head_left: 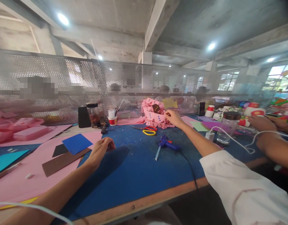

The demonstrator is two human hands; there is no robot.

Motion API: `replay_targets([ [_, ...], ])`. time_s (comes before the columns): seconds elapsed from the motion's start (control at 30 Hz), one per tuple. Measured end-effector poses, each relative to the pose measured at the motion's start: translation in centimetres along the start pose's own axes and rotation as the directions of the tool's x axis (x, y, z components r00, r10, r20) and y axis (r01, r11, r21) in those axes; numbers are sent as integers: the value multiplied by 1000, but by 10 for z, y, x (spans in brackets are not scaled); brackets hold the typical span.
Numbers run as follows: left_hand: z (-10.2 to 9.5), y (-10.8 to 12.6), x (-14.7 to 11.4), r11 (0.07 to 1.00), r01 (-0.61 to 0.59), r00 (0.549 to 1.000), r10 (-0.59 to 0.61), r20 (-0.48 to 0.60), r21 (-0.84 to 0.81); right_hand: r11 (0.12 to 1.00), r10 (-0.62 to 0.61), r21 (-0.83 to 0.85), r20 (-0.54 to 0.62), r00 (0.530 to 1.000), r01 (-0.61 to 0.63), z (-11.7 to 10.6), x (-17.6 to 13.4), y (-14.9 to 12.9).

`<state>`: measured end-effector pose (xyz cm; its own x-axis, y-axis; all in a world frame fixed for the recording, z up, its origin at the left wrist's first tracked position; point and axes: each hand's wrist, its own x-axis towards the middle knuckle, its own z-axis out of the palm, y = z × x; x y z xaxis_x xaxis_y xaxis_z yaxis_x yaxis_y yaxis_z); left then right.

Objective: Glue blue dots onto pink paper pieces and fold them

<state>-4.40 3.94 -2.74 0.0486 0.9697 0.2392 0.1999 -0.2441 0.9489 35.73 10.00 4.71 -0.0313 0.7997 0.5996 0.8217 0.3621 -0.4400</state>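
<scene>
My right hand [173,118] reaches to the back of the table. Its fingertips are pinched on the edge of a pink piece with blue dots [155,117], at the side of a heap of pink dotted pieces [147,104]. One dark piece with yellow dots [156,108] shows in that heap. My left hand [100,152] is over the blue tabletop, its fingers curled inward; whatever they hold, if anything, is hidden. Scissors with red and yellow handles [149,131] lie between the hands. Closer to me is a blue glue gun [168,144] with a clear glue stick in it.
Blue [77,143] and brown sheets [61,164] lie on pink sheets at left, with pink shapes [31,131] behind. A dark jar [94,117] and paper cup [112,119] stand at the back. At right are a glass jar [225,131], white cable [238,142] and another person's hand [262,123].
</scene>
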Motion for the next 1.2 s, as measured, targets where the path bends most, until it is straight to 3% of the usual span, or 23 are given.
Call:
replay_targets([
  [0.37,1,4,-2,1000,-1,1000,1,10,27,989,126,-95,145,981,-113,7,-7,53],
  [0.6,2,3,-1,999,2,1000,-2,10,42,974,185,-163,190,964,-155,2,-16,72],
  [0.83,2,5,-2,997,-3,1000,1,23,76,964,216,-189,152,964,-187,-7,-22,74],
  [1.2,2,1,1,991,-29,999,24,39,128,994,96,-61,34,995,-94,-11,-24,56],
])
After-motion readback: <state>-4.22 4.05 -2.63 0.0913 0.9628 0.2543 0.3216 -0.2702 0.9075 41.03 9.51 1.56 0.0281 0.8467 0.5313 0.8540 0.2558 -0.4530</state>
